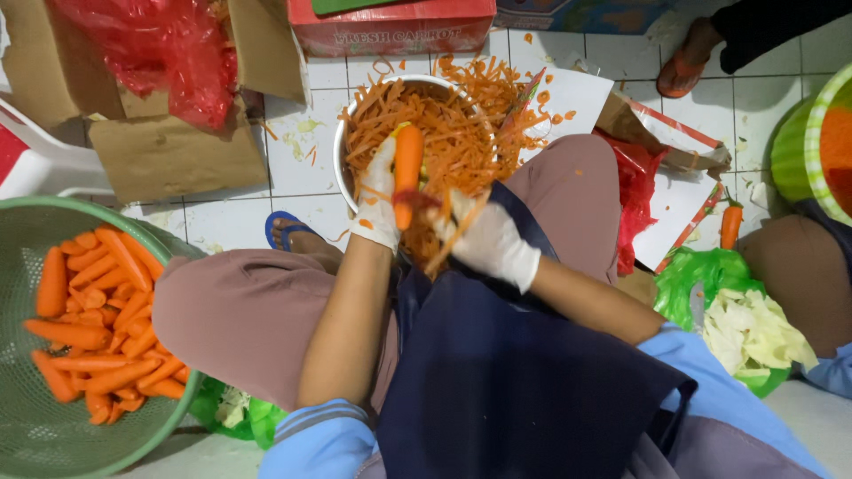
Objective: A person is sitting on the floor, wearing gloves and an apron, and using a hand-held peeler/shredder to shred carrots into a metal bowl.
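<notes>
White floor tiles [222, 226], littered with orange scraps and flattened cardboard [169, 155], carry everything. At centre frame the gloved left hand [377, 200] is closed around a carrot [408, 168] above a metal bowl [342, 146] heaped with shreds; the gloved right hand [488, 241] grips a peeler I can barely make out. Much is already shredded, yet the green basket [35, 435] at lower left holds many whole carrots, so plenty remains.

Metal bowl [341, 151] – glossy rim; green plastic basket [35, 435] – perforated; matt cardboard [169, 155].
</notes>
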